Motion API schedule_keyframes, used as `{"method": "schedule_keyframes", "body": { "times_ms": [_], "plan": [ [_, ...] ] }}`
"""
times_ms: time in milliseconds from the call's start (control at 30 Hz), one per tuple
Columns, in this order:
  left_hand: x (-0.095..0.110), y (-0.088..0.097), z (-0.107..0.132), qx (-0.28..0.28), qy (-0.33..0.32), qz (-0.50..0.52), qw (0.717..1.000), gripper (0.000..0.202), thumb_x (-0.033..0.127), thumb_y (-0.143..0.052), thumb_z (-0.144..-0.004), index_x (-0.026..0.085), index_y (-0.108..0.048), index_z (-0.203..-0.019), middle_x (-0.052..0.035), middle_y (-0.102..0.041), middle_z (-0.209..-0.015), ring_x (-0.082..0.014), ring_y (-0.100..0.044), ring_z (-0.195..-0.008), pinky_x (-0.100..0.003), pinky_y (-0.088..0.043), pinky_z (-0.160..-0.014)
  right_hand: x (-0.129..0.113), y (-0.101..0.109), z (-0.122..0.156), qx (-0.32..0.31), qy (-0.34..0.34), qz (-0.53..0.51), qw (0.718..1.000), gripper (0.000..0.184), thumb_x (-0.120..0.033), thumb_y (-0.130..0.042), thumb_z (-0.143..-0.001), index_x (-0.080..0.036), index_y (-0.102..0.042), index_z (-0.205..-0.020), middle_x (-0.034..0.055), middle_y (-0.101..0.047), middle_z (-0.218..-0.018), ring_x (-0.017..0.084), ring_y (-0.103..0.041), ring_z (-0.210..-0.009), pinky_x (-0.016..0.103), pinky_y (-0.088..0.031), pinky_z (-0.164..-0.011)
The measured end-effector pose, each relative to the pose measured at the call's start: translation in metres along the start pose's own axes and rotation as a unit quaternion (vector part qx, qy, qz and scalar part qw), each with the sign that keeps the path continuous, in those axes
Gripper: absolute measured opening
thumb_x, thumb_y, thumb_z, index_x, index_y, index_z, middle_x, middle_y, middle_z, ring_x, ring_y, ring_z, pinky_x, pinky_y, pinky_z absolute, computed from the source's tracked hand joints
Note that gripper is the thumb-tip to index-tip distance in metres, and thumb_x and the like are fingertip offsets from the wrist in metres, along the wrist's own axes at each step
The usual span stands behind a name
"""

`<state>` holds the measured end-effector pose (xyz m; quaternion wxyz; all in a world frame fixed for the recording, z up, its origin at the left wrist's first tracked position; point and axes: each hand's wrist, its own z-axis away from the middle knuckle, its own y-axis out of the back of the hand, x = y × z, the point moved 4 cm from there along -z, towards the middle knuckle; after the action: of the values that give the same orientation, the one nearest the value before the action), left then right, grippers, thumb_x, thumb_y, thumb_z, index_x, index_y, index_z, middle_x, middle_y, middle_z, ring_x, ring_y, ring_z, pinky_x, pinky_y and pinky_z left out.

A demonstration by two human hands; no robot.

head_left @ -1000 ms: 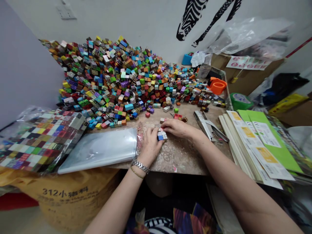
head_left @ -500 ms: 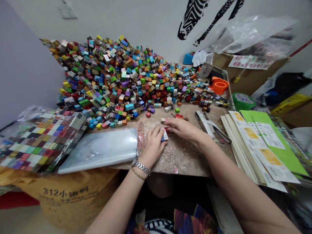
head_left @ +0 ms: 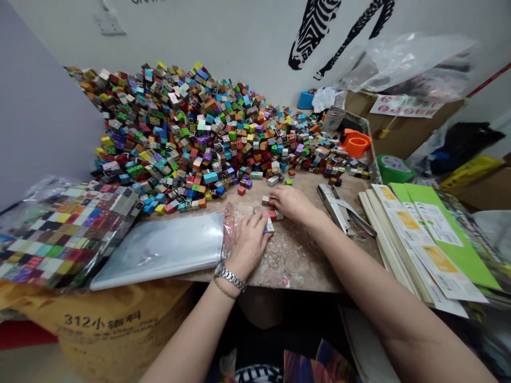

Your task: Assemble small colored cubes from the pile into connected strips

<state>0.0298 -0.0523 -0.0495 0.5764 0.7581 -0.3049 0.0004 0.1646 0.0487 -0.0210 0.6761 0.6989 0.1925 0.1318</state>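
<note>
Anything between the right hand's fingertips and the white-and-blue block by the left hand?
Yes: a red piece lies just beyond the white-and-blue block, between it and the right hand. The left hand also covers part of the block.

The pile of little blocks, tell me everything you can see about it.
The pile is small cubes and longer bars, jumbled at all angles, in mixed colours, many patterned; they look hard, perhaps plastic. It rests on the table, highest at the left, by the wall, sloping lower toward the right. Loose blocks lie along its front.
</note>
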Motion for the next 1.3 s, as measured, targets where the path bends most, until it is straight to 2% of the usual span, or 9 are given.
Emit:
{"method": "schedule_keyframes", "body": {
  "times_ms": [167,367,567,767,900,1033,1133,1300],
  "plan": [
    [0.000,0.000,0.000,0.001,0.001,0.004,1.000,0.041,0.024,-0.058,-0.090,0.016,-0.053,-0.130,-0.0097,-0.055,-0.138,-0.0275,-0.048,-0.123,-0.045,-0.041,-0.106,-0.003,-0.001,0.004,0.004,0.023,0.010,1.000,0.027,-0.028,-0.046,-0.097,-0.015,-0.068,-0.107,0.0119,-0.067,-0.110,0.022,-0.060,-0.104,0.030,-0.044,-0.086],
    [0.000,-0.001,0.000,0.003,0.000,0.010,1.000,0.040,0.024,-0.059,-0.089,0.017,-0.054,-0.128,-0.0095,-0.055,-0.137,-0.0275,-0.048,-0.123,-0.044,-0.042,-0.106,-0.005,0.006,0.011,-0.003,0.034,0.010,0.999,0.024,-0.025,-0.047,-0.096,-0.017,-0.067,-0.106,0.0088,-0.068,-0.110,0.021,-0.061,-0.104,0.029,-0.043,-0.086],
    [-0.001,-0.001,0.000,-0.002,0.005,0.013,1.000,0.040,0.024,-0.059,-0.089,0.017,-0.053,-0.129,-0.0094,-0.055,-0.138,-0.0270,-0.048,-0.123,-0.044,-0.042,-0.106,-0.011,0.009,0.008,-0.028,0.071,0.028,0.997,0.023,-0.024,-0.048,-0.096,-0.018,-0.066,-0.108,0.0091,-0.067,-0.108,0.019,-0.061,-0.100,0.026,-0.041,-0.078],
    [-0.002,-0.002,0.000,0.004,0.005,0.020,1.000,0.042,0.024,-0.060,-0.089,0.020,-0.053,-0.130,-0.0103,-0.054,-0.138,-0.0267,-0.047,-0.125,-0.046,-0.041,-0.107,-0.009,0.005,0.010,-0.038,0.099,0.029,0.994,0.023,-0.023,-0.049,-0.096,-0.018,-0.068,-0.106,0.0087,-0.068,-0.102,0.020,-0.063,-0.096,0.026,-0.040,-0.076],
    [-0.002,-0.003,0.000,0.001,0.004,0.016,1.000,0.041,0.024,-0.059,-0.089,0.018,-0.053,-0.130,-0.0101,-0.054,-0.139,-0.0276,-0.047,-0.125,-0.045,-0.041,-0.107,-0.011,0.001,0.013,-0.041,0.128,-0.005,0.991,0.027,-0.023,-0.047,-0.097,-0.020,-0.068,-0.112,0.0084,-0.067,-0.102,0.017,-0.063,-0.092,0.025,-0.040,-0.075],
    [-0.002,-0.003,0.001,0.003,0.009,0.021,1.000,0.041,0.023,-0.058,-0.089,0.019,-0.053,-0.130,-0.0102,-0.052,-0.140,-0.0278,-0.047,-0.126,-0.047,-0.041,-0.107,-0.013,-0.002,0.017,-0.038,0.124,-0.033,0.991,0.031,-0.017,-0.045,-0.095,-0.017,-0.066,-0.119,0.0093,-0.067,-0.103,0.018,-0.063,-0.093,0.025,-0.042,-0.078],
    [-0.002,-0.002,0.001,0.001,0.011,0.019,1.000,0.041,0.023,-0.058,-0.089,0.019,-0.054,-0.130,-0.0100,-0.052,-0.141,-0.0281,-0.047,-0.127,-0.047,-0.041,-0.107,-0.012,-0.003,0.021,-0.022,0.108,-0.060,0.992,0.035,-0.014,-0.043,-0.095,-0.014,-0.062,-0.124,0.0108,-0.067,-0.109,0.019,-0.062,-0.101,0.027,-0.043,-0.086],
    [-0.002,-0.002,0.001,0.006,0.005,0.022,1.000,0.046,0.025,-0.058,-0.089,0.019,-0.050,-0.134,-0.0098,-0.051,-0.142,-0.0276,-0.044,-0.130,-0.047,-0.039,-0.109,-0.009,-0.003,0.025,-0.013,0.108,-0.085,0.990,0.031,-0.022,-0.042,-0.098,-0.014,-0.063,-0.119,0.0109,-0.067,-0.111,0.020,-0.061,-0.103,0.028,-0.043,-0.088]
  ]
}}
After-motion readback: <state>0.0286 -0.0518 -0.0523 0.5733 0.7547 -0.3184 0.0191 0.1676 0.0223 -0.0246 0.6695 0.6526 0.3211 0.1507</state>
